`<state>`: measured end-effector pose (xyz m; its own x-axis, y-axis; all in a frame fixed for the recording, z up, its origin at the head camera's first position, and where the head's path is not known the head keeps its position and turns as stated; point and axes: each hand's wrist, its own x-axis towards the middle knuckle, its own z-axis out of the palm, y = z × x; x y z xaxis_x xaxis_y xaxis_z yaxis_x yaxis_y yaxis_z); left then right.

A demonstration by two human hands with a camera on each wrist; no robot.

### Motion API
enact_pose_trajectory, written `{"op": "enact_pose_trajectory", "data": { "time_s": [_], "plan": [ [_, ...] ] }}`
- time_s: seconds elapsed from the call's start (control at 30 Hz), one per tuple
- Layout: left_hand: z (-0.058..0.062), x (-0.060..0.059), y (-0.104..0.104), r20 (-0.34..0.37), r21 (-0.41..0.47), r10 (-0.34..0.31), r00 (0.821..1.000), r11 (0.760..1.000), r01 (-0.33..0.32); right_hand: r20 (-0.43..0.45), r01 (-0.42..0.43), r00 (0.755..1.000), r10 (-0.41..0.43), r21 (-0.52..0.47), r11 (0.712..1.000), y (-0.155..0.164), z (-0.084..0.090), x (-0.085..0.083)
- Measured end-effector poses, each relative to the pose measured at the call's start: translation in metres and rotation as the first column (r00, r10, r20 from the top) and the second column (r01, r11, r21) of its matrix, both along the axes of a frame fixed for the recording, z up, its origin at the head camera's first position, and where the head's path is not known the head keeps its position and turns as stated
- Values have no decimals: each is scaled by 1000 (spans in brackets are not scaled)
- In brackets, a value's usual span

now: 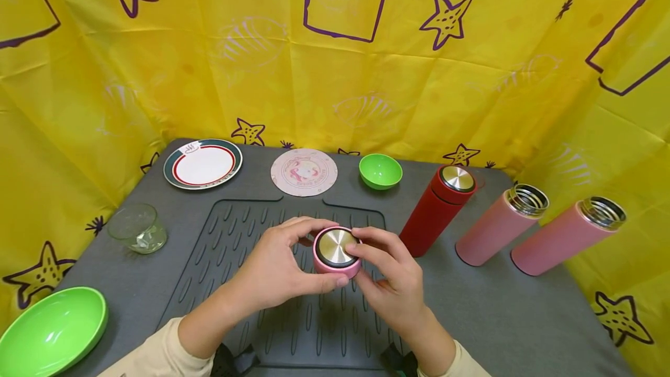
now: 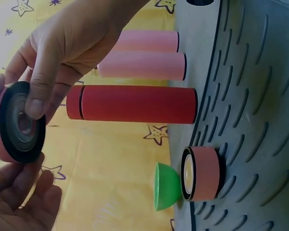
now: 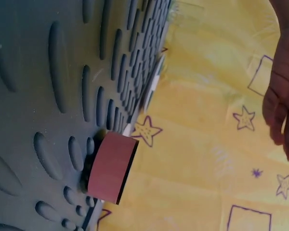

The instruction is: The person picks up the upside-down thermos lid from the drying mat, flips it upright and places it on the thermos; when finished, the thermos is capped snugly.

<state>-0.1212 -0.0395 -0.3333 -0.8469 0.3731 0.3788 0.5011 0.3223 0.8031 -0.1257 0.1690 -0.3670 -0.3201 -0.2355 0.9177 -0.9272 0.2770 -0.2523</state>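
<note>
Above the drying mat, both hands hold a pink flask lid (image 1: 336, 248) with a brushed-metal top facing up. My left hand (image 1: 274, 269) grips its left side, thumb at the front edge and fingers behind. The right hand (image 1: 394, 283) pinches it from the right, with fingers on top. In the left wrist view the right thumb (image 2: 37, 98) lies against the lid's underside, where a black ring shows. A second pink lid (image 2: 205, 172) sits on the mat, hidden below the hands in the head view. Two lidless pink flasks (image 1: 501, 227) (image 1: 567, 237) stand at the right.
A closed red flask (image 1: 430, 214) stands left of the pink ones. Along the back are a plate (image 1: 204, 164), a round pink mat (image 1: 304, 172) and a small green bowl (image 1: 380, 172). A glass (image 1: 138, 228) and a large green bowl (image 1: 52, 330) stand at left. The drying mat (image 1: 225, 260) covers the middle.
</note>
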Motion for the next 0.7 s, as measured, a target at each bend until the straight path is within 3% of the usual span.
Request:
{"op": "enact_pose_trajectory", "data": {
  "time_s": [0.23, 0.33, 0.4, 0.47, 0.53, 0.63, 0.7],
  "plan": [
    [-2, 0, -2, -62, 56, 0, 998, 998, 4, -34, -2, 999, 1, -12, 1000, 3, 6, 1],
    [-2, 1, -6, -51, 62, 24, 998, 998, -21, -22, 61, 998, -63, -68, 996, 15, 13, 2],
    [-3, 2, -9, -47, 62, 44, 998, 997, -41, -21, 149, 988, -154, -160, 976, 27, 18, 1],
    [-4, 2, -11, -44, 63, 55, 998, 997, -52, 20, 275, 959, -281, -287, 918, 42, 24, 0],
    [-4, 2, -11, -44, 62, 61, 997, 996, -59, 149, 419, 908, -392, -389, 821, 61, 28, -1],
    [-4, 1, -11, -45, 59, 65, 997, 996, -62, 412, 621, 781, -470, -428, 657, 95, 28, -3],
    [-3, 0, -10, -43, 60, 70, 997, 996, -67, 562, 706, 690, -456, -384, 595, 120, 23, -7]
  ]
}}
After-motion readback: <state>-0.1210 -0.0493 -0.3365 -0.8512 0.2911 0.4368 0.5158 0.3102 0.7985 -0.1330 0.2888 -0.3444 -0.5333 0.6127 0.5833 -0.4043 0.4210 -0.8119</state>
